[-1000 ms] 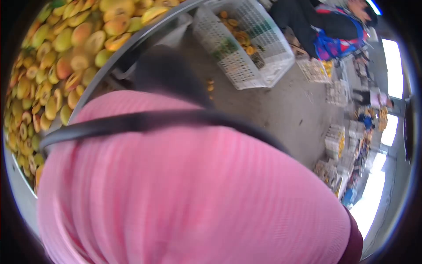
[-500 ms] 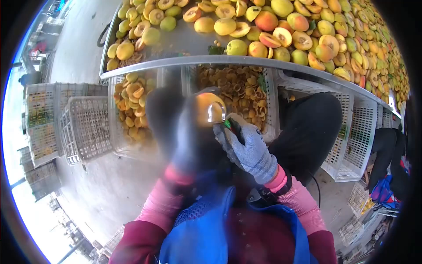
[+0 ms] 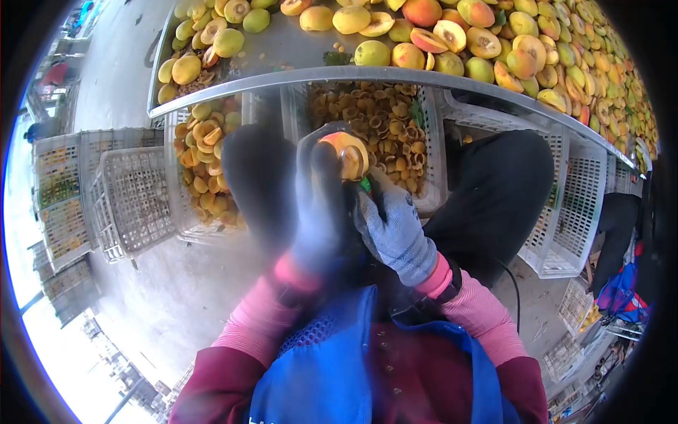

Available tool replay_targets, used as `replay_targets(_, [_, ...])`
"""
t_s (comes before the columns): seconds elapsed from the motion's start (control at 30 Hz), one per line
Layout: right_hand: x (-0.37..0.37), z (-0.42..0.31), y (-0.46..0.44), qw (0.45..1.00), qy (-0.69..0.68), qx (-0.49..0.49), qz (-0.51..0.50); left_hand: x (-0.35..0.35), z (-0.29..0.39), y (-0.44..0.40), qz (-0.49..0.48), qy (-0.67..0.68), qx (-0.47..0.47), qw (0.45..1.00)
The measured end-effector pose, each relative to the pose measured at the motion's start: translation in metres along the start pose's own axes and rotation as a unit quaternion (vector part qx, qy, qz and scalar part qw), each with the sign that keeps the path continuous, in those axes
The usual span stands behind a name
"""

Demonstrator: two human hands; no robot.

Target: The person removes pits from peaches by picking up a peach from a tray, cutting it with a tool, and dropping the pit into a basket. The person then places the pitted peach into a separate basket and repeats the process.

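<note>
My left hand point(image 3: 315, 194), in a grey glove and partly blurred, is closed around a halved yellow peach point(image 3: 342, 143), cut face toward my right hand. My gloved right hand point(image 3: 401, 230) grips a pitting tool point(image 3: 365, 185) with a green part on its handle. The tool's curved metal loop is at the cut face, around the middle of the fruit; how deep it sits I cannot tell. Below both hands are my dark trouser legs. Behind them stands a crate of scooped-out pieces point(image 3: 385, 113).
A metal-edged table point(image 3: 282, 78) heaped with halved peaches point(image 3: 522, 63) spans the far side. A crate of peach halves point(image 3: 205, 145) stands to the left, beside stacked crates point(image 3: 134, 198). More white crates point(image 3: 579, 212) and another person's leg point(image 3: 618, 226) are at the right.
The left hand has turned the peach half, so its cut face shows more to the right. The loop stood out over the fruit before and now lies against its middle. The view has shifted slightly.
</note>
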State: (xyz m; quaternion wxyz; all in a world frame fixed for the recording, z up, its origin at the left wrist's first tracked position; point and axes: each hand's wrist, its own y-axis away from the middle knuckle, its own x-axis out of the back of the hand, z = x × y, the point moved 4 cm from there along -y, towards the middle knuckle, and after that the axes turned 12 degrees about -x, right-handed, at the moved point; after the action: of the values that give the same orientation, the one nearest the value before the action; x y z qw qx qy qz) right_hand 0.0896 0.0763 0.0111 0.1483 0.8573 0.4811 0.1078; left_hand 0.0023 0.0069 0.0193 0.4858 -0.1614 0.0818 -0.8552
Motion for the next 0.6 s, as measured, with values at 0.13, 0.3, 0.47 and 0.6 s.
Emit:
replay_targets(0.13, [0.009,0.003,0.0,0.995,0.031,0.057,0.077,0.004,0.002,-0.007,-0.089,-0.042,-0.073,0.992])
replay_targets(0.3, [0.015,-0.009,-0.003,0.994,0.046,0.096,0.024,0.008,0.0,-0.019,-0.203,-0.096,-0.131,0.966])
replay_targets(0.47, [0.017,-0.004,-0.004,0.993,0.053,0.104,0.023,0.004,0.002,-0.013,-0.184,-0.104,-0.138,0.968])
replay_targets(0.6, [0.018,-0.004,-0.004,0.984,0.117,0.126,0.039,0.002,-0.002,-0.005,-0.144,-0.128,-0.142,0.971])
